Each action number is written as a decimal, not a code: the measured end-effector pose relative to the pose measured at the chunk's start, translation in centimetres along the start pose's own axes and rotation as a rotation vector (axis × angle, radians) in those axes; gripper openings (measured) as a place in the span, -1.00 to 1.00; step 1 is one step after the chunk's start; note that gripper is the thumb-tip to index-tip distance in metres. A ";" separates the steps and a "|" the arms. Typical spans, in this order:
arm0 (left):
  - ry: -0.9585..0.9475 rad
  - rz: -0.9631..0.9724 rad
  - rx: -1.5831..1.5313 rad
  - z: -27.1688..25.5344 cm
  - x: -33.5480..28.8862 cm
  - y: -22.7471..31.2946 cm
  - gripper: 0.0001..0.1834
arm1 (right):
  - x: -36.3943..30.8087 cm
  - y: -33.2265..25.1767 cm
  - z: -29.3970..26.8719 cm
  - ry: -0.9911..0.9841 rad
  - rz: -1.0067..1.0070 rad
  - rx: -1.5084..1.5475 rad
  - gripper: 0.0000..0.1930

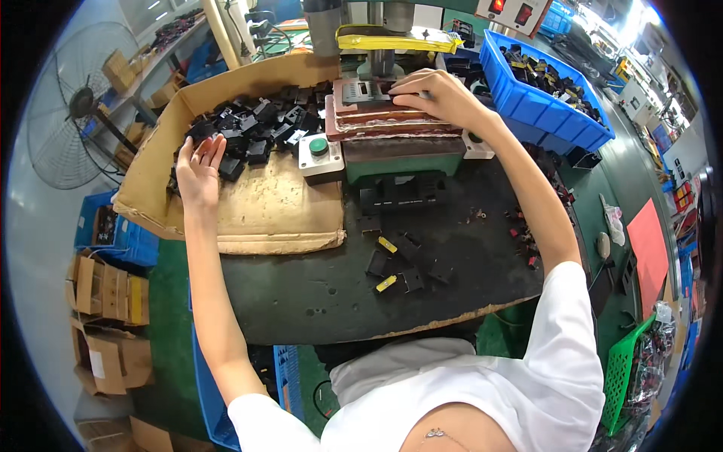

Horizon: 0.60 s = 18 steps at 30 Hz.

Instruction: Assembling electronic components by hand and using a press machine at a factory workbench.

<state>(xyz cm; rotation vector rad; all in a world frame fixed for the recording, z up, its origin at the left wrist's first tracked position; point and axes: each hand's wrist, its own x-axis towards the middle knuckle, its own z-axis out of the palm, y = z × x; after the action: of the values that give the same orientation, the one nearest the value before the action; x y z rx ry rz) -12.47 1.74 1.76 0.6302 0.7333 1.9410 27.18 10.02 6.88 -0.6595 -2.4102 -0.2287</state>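
My left hand (199, 172) is over the left side of a cardboard box (294, 215), its fingers stretched out beside a heap of black plastic housings (260, 124). Nothing shows in its grasp. At the bench press my right hand (440, 96) reaches onto the metal fixture (364, 92) on top of a reddish layered block (395, 126). Its thumb and bent fingers close around a dark spot at the fixture's right side. What they grip there is mostly hidden.
Green push buttons (318, 147) flank the press base. A long black panel (403, 193) and several loose black parts with yellow pieces (386, 283) lie on the dark table (301, 301). A blue bin (550, 94) of parts stands at right. A fan (81, 102) stands far left.
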 end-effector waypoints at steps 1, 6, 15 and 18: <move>-0.043 -0.008 -0.072 0.2 -0.2 0.2 -0.73 | 0.1 0.3 0.0 -0.118 0.086 0.152 -0.77; -0.073 0.056 -0.223 1.7 -1.1 0.4 -0.66 | -0.2 1.2 0.0 -0.172 0.184 0.147 -0.74; -0.241 -0.147 -0.151 -0.5 0.5 -0.5 -0.60 | -5.1 -1.9 -3.6 0.086 0.191 0.185 -0.83; -0.188 -0.076 0.039 0.7 -0.3 -1.6 -0.68 | -8.9 -2.4 -5.8 0.082 0.366 0.238 -0.85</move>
<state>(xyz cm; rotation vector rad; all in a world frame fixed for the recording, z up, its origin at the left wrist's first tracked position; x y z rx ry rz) -10.94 2.28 1.06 0.7853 0.6684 1.7740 35.08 2.54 5.99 -0.9394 -2.1461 0.1769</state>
